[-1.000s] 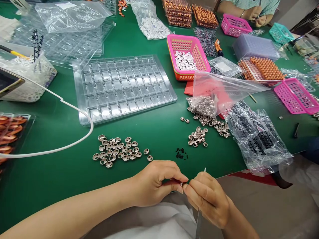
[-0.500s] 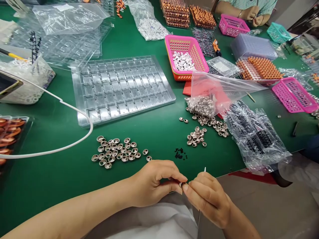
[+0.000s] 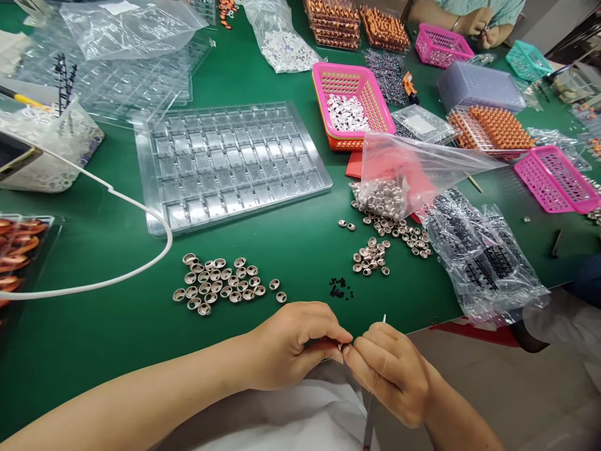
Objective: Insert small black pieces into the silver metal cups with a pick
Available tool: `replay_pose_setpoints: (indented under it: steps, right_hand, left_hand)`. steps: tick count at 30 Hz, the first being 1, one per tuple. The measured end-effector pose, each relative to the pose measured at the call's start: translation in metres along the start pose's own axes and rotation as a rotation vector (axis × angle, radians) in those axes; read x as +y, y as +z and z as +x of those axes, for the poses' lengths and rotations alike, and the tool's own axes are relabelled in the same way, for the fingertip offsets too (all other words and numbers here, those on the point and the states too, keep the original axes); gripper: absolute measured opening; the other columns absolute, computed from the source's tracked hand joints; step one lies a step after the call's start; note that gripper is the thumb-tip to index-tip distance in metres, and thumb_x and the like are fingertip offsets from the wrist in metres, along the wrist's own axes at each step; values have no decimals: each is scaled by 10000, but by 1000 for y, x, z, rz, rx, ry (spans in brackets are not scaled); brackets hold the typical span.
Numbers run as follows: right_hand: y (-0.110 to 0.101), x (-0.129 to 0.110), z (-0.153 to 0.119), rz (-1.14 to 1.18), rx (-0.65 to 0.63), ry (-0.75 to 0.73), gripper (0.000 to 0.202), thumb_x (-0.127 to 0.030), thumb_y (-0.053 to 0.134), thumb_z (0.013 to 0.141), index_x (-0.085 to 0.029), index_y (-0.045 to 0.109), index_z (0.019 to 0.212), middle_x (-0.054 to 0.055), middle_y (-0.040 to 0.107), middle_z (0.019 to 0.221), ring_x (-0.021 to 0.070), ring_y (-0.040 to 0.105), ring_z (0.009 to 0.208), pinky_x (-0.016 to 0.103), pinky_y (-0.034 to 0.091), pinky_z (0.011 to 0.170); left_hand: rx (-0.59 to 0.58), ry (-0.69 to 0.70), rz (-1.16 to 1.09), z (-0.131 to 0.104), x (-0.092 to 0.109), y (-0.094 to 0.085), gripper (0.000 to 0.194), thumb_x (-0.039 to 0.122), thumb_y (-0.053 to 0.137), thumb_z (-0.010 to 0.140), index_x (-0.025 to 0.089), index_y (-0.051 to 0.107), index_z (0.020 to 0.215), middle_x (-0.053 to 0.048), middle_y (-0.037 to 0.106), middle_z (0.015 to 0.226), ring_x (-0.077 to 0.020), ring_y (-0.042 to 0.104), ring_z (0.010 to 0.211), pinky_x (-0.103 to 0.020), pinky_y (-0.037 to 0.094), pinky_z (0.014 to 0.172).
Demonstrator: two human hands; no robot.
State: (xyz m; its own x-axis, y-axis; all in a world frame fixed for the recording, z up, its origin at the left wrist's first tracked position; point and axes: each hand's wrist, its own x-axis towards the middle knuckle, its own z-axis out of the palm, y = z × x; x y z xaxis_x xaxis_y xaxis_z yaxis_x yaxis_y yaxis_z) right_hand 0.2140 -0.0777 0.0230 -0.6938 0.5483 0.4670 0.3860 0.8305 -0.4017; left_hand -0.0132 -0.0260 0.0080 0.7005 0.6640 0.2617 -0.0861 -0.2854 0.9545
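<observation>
Between the thumb and forefinger of my left hand (image 3: 293, 344) is a small silver oval ring-shaped part (image 3: 341, 346), mostly hidden by fingertips. My right hand (image 3: 394, 373) is closed, its thumb and forefinger pressed against the same part. Through the right fist runs a thin metal tool (image 3: 369, 421); its narrow tip shows above the knuckles and its longer end hangs below. Just beyond the hands lies a little heap of tiny black pieces (image 3: 339, 289). Left of it, many silver ring-shaped parts (image 3: 220, 282) are spread out, and a smaller pile (image 3: 370, 257) sits on the right.
A clear compartment tray (image 3: 235, 163) lies mid-table, with a white cable (image 3: 141, 266) left of it. Pink baskets (image 3: 387, 122), a bag of silver parts (image 3: 382, 197) and a bag of black parts (image 3: 483, 250) are on the right. A co-worker's hands (image 3: 481, 25) are at the far side.
My right hand has shifted slightly left and up, and the metal tool's lower end has swung left, showing more of it. Both hands stay on the small silver part.
</observation>
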Motion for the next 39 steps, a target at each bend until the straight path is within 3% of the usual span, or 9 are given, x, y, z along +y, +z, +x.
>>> replay_pose_setpoints:
  steps: [11, 19, 28, 32, 39]
  right_hand:
    - [12, 6, -5, -70, 64, -49, 226, -47, 607, 856, -60, 665, 1074, 108, 626, 897, 166, 502, 658, 336, 358, 524]
    - [16, 11, -4, 11, -1, 58, 184, -67, 519, 936, -100, 619, 1087, 43, 573, 790, 151, 439, 650, 324, 361, 568]
    - [8, 11, 3, 15, -38, 72, 198, -61, 439, 978, -76, 628, 1035, 37, 568, 750, 147, 398, 624, 322, 311, 550]
    - [8, 12, 2, 36, 52, 130, 197, -50, 507, 962, -114, 615, 1114, 38, 630, 797, 137, 493, 649, 294, 410, 572]
    - [19, 8, -4, 46, 491, 407, 433, 18, 694, 826, -176, 628, 1208, 54, 693, 920, 158, 642, 761, 287, 564, 618]
  left_hand:
    - [-21, -54, 17, 0, 0, 1, 162, 192, 599, 981, 151, 751, 1018, -94, 765, 812, -168, 697, 732, -250, 572, 700]
    - [-44, -132, 13, 0, -5, -1, 145, 194, 627, 960, 159, 762, 997, -80, 759, 830, -161, 698, 744, -225, 554, 693]
    - [-33, -196, -43, 3, -4, -3, 130, 146, 678, 913, 117, 778, 991, -89, 754, 825, -162, 694, 751, -226, 544, 701]
    - [6, -321, -140, 7, 2, -8, 142, 186, 697, 898, 129, 782, 997, -76, 733, 851, -160, 688, 766, -245, 552, 728]
    - [112, -593, -514, 10, 5, -9, 155, 192, 766, 799, 128, 749, 939, -31, 692, 847, -137, 661, 764, -249, 558, 749]
